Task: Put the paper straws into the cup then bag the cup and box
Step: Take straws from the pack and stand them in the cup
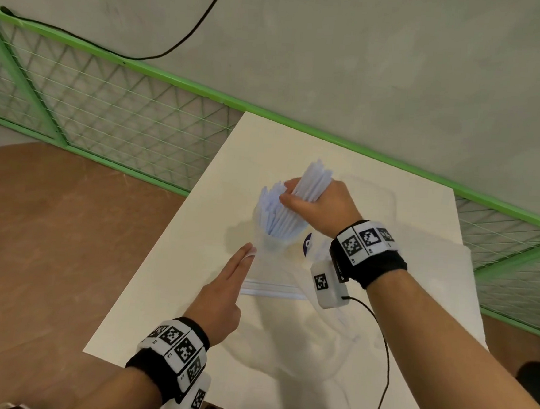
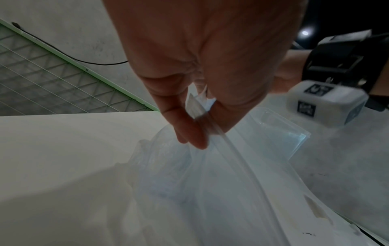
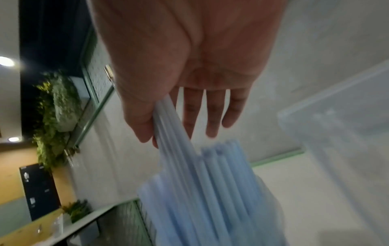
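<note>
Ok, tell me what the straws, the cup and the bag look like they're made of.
Straws: matte pale blue-white tubes, stiff and opaque, which fits paper, though blur hides the texture.
Cup: clear, thin plastic by the look; the straws show through its wall.
Bag: soft, see-through plastic film, wrinkled, with a thicker ridged strip along its mouth, probably a zip seal.

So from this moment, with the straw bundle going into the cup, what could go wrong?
1. The right hand holds the straws slanted in the cup; their lean might tip the light cup.
2. The left hand only pinches the bag edge beside the cup; a tug could nudge it.
3. Straw tops fan apart, so some may slip out on release.
</note>
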Motion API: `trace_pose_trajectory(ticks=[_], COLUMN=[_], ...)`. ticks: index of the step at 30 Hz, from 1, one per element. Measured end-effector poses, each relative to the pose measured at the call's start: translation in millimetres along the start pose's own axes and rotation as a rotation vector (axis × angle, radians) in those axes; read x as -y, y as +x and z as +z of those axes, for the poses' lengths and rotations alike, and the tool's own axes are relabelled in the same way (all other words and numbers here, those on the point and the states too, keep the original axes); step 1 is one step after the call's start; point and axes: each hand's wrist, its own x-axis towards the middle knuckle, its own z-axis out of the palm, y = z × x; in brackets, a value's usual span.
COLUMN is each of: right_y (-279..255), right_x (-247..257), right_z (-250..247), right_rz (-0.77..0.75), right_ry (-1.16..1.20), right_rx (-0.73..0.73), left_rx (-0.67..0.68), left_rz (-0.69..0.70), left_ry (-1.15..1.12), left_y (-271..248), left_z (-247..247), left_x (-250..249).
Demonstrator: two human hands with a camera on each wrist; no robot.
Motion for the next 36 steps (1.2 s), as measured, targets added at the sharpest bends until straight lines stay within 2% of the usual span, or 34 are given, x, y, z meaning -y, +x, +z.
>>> trace_pose_trajectory(ticks=[4,6,9,11,12,14,16,17,21,26,30,34,36], right_y=[-2.8,-7.4,-25.1,-37.5,-42.1,-48.9,-51.6,-50.7,-43.6,-47.2,-44.7,-48.8,-45.8], right_x=[-15.7,-18.8,-13.1,-9.3,-8.9,-12.1,-17.9,-20.3,-21.8,-29.1,-25.4,-29.4,-31.9], right_z=[13.2,7.0,-3.1,3.0,10.3,29.6,43.2,45.2,41.4,51.2,45.8,59.4,58.1], right_rz=[-0.004,-0.023,-0.159,-0.268,-0.3,-0.308,-0.317,-0.331,-0.309,-0.311,-0.335,-0.353,-0.346], right_ry=[0.011,0.017,0.139,0.084,-0.009,-0.224,-0.347,-0.374,-0.409,-0.504,-0.459,-0.481,-0.492], right_rx=[0.077,0.065,-0.172,-0.29,-0.285,-0.181,-0.098,-0.101,-0.167,-0.084,-0.151,-0.034,-0.061], left_rx=[0.0,-0.001,0.001,0.004,0.005,0.003,0.005,0.007,0.005,0.003,-0.006,-0.003,-0.001], left_rz=[0.002,-0.001,-0.004,-0.002,0.0,0.009,0.012,0.009,0.0,-0.011,-0.01,-0.012,-0.013], left_ry=[-0.013,-0.013,-0.006,-0.011,-0.015,-0.025,-0.033,-0.034,-0.034,-0.048,-0.035,-0.029,-0.027], left_y=[0.5,1.3,1.9,1.9,1.8,2.3,2.8,2.8,1.4,-1.2,-3.2,-5.2,-4.9], left_z=[-1.4,-2.2,-1.7,-0.8,-0.4,0.9,2.7,3.6,5.0,2.5,-0.1,-0.2,0.3], left_x=[-0.7,0.7,2.9,2.4,1.5,-0.3,-1.7,-2.1,-0.2,-2.5,-4.3,-7.2,-5.6])
